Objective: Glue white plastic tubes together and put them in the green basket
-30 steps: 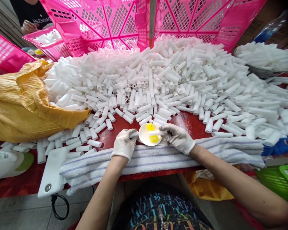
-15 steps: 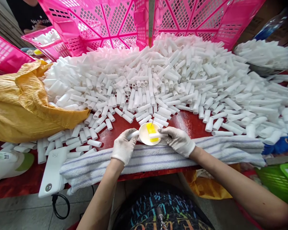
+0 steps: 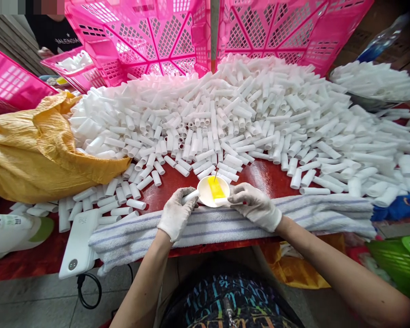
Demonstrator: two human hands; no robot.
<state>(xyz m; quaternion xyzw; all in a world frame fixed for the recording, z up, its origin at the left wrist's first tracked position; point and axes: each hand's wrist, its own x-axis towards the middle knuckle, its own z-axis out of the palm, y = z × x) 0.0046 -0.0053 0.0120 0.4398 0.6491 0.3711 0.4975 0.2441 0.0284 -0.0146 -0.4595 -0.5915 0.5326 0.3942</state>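
Note:
Both hands wear whitish gloves with greyed fingers. My left hand (image 3: 177, 213) is closed on a short white plastic tube (image 3: 190, 197), its end by the left rim of a small white bowl (image 3: 205, 198). In the bowl lies a bright yellow block (image 3: 216, 187) with a thin stick standing up from it. On the bowl's right, my right hand (image 3: 254, 206) pinches another white tube (image 3: 222, 201), whose tip lies over the bowl's near right rim, close to the block's lower edge. The fingers hide the rest of that tube.
A large heap of white tubes (image 3: 205, 109) covers the red table (image 3: 172, 182), backed by pink crates (image 3: 164, 36). A yellow sack (image 3: 37, 146) lies left. Nearer are a white power bank (image 3: 80, 246), a bottle (image 3: 13, 234) and a striped towel (image 3: 225, 228). Another person (image 3: 54, 34) stands back left.
The tube in my right hand has moved from across the yellow block down to the bowl's near right rim. My left hand stays beside the bowl. The view has shifted slightly.

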